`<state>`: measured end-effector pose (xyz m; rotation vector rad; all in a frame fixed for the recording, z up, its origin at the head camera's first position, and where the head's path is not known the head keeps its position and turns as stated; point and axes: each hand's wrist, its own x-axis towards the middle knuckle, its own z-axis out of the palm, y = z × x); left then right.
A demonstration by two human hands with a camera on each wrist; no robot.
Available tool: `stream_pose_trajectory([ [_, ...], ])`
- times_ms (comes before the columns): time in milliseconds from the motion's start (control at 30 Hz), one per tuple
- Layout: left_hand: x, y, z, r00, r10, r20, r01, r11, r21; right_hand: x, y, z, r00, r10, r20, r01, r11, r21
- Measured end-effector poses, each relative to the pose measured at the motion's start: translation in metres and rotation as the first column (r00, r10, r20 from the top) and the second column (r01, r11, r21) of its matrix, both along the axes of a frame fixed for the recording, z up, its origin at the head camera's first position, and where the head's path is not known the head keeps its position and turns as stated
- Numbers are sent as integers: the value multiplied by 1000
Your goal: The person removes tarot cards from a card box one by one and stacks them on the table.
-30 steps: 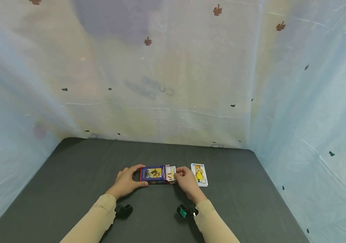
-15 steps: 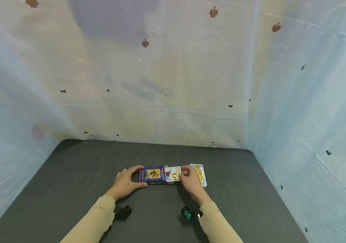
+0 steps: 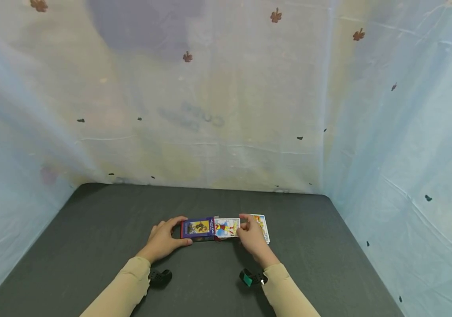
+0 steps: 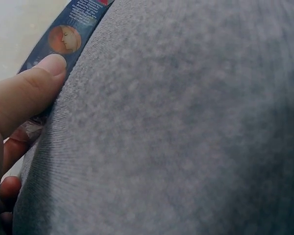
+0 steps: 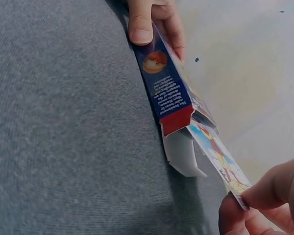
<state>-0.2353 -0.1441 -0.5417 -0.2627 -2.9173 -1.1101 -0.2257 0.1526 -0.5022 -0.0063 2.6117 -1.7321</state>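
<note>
A dark blue card box lies flat on the table with its right end open. My left hand grips its left end, the thumb along the near side, as the left wrist view shows too. A picture card sticks far out of the open end. My right hand pinches the outer end of this card between thumb and fingers; in the right wrist view the card looks thin, and a white flap hangs below it. Behind the right hand lies a stack of cards, partly hidden.
The dark grey table carries the box and cards. Pale plastic sheeting with small leaf shapes stands along its back and both sides. A black wrist strap shows at each cuff, the right one with a green patch.
My right hand has moved to the right, drawing the card farther out of the box. It now covers more of the card stack. The left hand has stayed on the box.
</note>
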Motion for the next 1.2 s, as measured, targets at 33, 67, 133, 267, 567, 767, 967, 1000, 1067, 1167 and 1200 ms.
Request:
stream_pose_trajectory([
  [33, 0, 0, 0, 1000, 0, -3, 0, 1000, -4, 0, 0, -1, 1000, 3, 1, -3, 1000, 0],
  [67, 0, 0, 0, 1000, -1, -6, 1, 1000, -6, 0, 0, -1, 1000, 4, 1, -4, 1000, 2],
  [133, 0, 0, -1, 1000, -3, -10, 3, 1000, -10, 1, 0, -3, 1000, 7, 2, -7, 1000, 7],
  [267, 0, 0, 0, 1000, -6, -12, 6, 1000, -9, 1, 0, -3, 1000, 12, 2, -12, 1000, 3],
  [567, 0, 0, 1, 1000, -6, -3, 6, 1000, -11, 0, 2, -1, 1000, 27, 2, -27, 999, 24],
  [767, 0, 0, 1, 1000, -5, -10, 5, 1000, -8, 1, 4, 3, 1000, 13, 1, -13, 999, 34],
  [967, 0, -1, 1, 1000, -7, -13, 6, 1000, -11, 2, 3, 4, 1000, 6, 5, -6, 1000, 11],
  [1000, 0, -1, 1, 1000, -6, -12, 6, 1000, -11, 2, 3, 4, 1000, 6, 3, -6, 1000, 11],
  [1067, 1, 0, 2, 1000, -4, -11, 4, 1000, -9, 2, 3, 3, 1000, 6, 0, -6, 1000, 18],
  [1167, 2, 0, 3, 1000, -3, -12, 3, 1000, -7, 2, 3, 2, 1000, 5, -4, -4, 1000, 28],
  [1200, 2, 0, 3, 1000, -3, -13, 3, 1000, -6, 2, 3, 2, 1000, 5, -9, -5, 999, 34],
])
